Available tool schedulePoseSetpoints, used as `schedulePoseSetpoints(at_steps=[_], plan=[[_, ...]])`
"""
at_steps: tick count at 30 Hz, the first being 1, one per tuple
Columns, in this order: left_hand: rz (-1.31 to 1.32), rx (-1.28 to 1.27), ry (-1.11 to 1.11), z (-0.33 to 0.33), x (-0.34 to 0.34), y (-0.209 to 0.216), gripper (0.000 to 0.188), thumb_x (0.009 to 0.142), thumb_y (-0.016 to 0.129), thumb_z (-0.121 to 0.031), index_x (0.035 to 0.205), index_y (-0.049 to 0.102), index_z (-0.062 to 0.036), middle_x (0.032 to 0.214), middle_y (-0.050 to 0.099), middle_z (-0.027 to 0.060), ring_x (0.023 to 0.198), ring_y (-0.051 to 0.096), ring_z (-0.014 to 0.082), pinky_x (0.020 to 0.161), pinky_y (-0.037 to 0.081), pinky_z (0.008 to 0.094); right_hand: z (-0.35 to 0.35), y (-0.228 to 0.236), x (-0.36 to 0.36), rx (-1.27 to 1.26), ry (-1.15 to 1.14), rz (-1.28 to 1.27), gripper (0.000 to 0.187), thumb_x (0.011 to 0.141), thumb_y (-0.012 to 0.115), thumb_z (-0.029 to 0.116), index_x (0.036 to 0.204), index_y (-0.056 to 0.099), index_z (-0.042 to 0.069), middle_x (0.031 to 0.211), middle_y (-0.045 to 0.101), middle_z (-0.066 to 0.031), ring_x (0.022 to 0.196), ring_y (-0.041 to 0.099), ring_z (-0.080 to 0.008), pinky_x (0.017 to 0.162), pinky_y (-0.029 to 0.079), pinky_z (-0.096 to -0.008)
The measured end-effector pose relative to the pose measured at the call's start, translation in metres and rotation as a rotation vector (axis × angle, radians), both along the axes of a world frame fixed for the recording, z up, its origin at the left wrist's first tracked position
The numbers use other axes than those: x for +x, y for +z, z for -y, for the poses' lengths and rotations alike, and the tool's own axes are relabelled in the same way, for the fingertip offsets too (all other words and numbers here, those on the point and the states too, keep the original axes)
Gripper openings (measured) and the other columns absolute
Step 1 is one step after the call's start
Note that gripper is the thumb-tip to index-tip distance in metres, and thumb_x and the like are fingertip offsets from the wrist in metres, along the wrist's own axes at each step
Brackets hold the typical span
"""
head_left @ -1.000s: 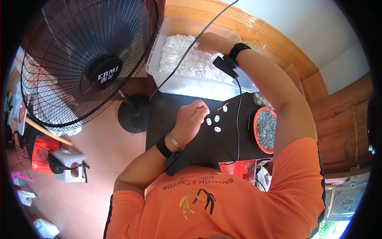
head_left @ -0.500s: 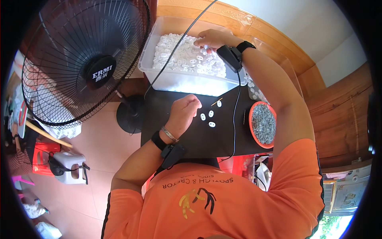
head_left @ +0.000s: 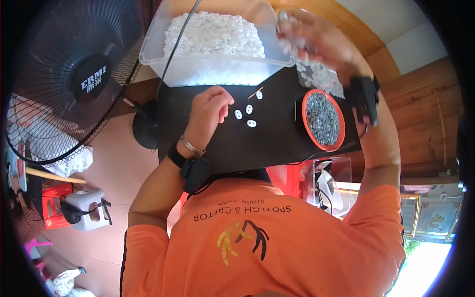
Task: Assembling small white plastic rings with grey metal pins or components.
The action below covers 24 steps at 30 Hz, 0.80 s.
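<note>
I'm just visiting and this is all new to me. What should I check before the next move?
1. White pieces inside the large clear bin: ok, heaped.
2. Loose two-hole pieces apart from each other: ok, four lie separately on the dark table.
3. Orange bowl stocked: ok, full of small grey parts.
4. Left hand empty: cannot tell, it is curled.
5. Right hand empty: cannot tell, it is blurred.
6. View of the bin unobstructed: not ok, a black cable crosses it.

We count four loose white pieces [head_left: 249, 109] and one yellow stick [head_left: 255, 93] toward twelve o'clock. We see one big tub [head_left: 213, 72] at eleven, one bowl [head_left: 330, 147] at two, one fan [head_left: 91, 76] at ten.
</note>
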<state>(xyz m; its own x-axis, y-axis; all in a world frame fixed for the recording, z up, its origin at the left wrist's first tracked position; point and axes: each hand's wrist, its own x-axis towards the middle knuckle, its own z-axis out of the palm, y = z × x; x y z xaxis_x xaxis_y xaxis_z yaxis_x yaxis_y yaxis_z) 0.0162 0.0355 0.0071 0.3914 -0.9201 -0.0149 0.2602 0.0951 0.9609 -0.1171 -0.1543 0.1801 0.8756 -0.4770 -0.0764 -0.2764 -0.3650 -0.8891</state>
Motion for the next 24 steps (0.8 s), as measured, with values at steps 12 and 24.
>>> schedulePoseSetpoints(at_steps=[12, 24], plan=[[-0.046, 0.096, -0.108, 0.001, -0.008, -0.007, 0.022, 0.089, 0.049, -0.017, 0.075, 0.061, -0.0036, 0.059, 0.052, -0.0002, 0.047, 0.045, 0.0063, 0.043, 0.033, 0.0202, -0.027, -0.165, -0.027, -0.618, 0.140, -0.313, 0.027, 0.085, 0.063, 0.027, 0.097, 0.061, 0.003, 0.080, 0.066, -0.0126, 0.071, 0.063, -0.0280, 0.063, 0.049, -0.0361], [-0.132, 0.216, -0.084, 0.003, -0.006, -0.017, 0.019, 0.086, 0.052, -0.023, 0.081, 0.059, -0.0061, 0.072, 0.060, 0.0045, 0.057, 0.057, 0.0135, 0.050, 0.044, 0.0232, -0.033, -0.127, -0.009, -0.485, 0.150, -0.480, 0.040, 0.088, 0.062, 0.030, 0.119, 0.061, 0.004, 0.099, 0.067, -0.0137, 0.075, 0.064, -0.0221, 0.068, 0.052, -0.0327]])
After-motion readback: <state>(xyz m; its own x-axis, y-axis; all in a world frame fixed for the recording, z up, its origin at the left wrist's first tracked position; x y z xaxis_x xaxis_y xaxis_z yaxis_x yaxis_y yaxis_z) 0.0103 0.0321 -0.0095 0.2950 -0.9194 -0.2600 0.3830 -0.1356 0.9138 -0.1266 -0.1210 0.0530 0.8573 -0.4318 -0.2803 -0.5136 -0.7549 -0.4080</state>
